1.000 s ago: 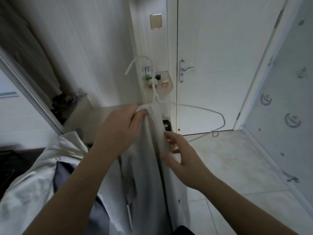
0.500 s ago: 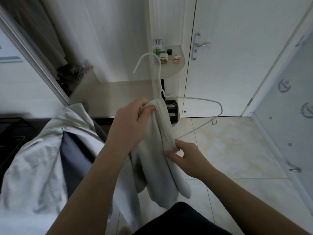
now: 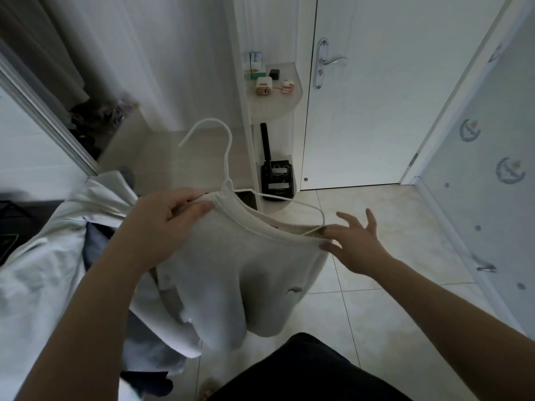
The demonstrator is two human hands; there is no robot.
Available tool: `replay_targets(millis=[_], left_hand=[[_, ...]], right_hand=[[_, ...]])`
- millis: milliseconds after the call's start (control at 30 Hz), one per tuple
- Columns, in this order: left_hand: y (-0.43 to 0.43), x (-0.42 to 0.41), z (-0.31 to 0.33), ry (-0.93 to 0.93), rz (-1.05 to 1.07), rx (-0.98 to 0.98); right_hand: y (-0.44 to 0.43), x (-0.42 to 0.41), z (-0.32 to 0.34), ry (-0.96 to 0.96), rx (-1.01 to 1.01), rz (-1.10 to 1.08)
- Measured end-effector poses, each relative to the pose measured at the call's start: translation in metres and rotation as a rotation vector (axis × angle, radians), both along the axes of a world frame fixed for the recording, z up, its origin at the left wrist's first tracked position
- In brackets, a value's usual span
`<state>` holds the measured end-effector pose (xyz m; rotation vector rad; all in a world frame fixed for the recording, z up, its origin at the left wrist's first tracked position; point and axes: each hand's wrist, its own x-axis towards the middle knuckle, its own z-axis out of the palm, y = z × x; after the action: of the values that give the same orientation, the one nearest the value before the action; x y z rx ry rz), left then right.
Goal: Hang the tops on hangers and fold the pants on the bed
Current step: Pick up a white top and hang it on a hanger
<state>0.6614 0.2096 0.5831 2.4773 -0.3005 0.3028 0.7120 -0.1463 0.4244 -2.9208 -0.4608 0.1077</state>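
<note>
The top (image 3: 246, 270) in mid-frame is a pale off-white grey, plain but for a small dark mark low on its right side and a dark red speck inside the neckline. The hanger (image 3: 228, 157) is white. At the left, a heap of clothes (image 3: 43, 256) is pale bluish white around a navy piece (image 3: 95, 241). The door (image 3: 376, 96) at upper right is white with a silver handle (image 3: 333, 60). The wall (image 3: 492, 212) at the right edge is pale blue-grey, patterned with crescent moons and dots. The floor (image 3: 390, 299) is cream, faintly marbled tile.
</note>
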Motion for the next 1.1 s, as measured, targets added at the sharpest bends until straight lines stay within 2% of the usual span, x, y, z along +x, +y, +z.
replay_targets(millis=[100,200,333,433,533,633,700,900,1000,1100], left_hand=[[0.006,0.002,-0.005,0.028,0.010,0.047],[0.000,0.004,-0.010,0.053,-0.028,0.080],[-0.029,0.004,-0.011,0.075,-0.171,0.038],[-0.051,0.005,-0.012,0.050,-0.245,0.007],[-0.054,0.007,-0.014,0.002,-0.229,-0.059],[-0.046,0.008,-0.018,-0.084,-0.251,-0.043],[-0.041,0.010,-0.022,-0.141,-0.244,0.001],[-0.028,0.019,-0.037,-0.205,-0.170,0.020],[-0.010,0.027,-0.035,-0.253,-0.062,-0.029],[0.001,0.029,-0.030,-0.252,-0.061,-0.043]], right_hand=[[-0.001,0.006,0.032,0.091,0.312,-0.009],[0.014,0.003,0.073,-0.009,0.534,0.120],[0.052,-0.010,0.116,-0.028,0.686,0.257],[0.077,-0.019,0.131,-0.024,0.796,0.251],[0.081,-0.022,0.138,-0.011,0.922,0.220],[0.071,-0.021,0.145,0.073,1.070,0.226],[0.063,-0.019,0.150,0.108,1.079,0.217],[0.042,-0.014,0.155,0.129,0.925,0.144],[0.032,-0.016,0.159,0.070,0.922,0.107],[0.025,-0.017,0.166,0.017,0.879,0.114]])
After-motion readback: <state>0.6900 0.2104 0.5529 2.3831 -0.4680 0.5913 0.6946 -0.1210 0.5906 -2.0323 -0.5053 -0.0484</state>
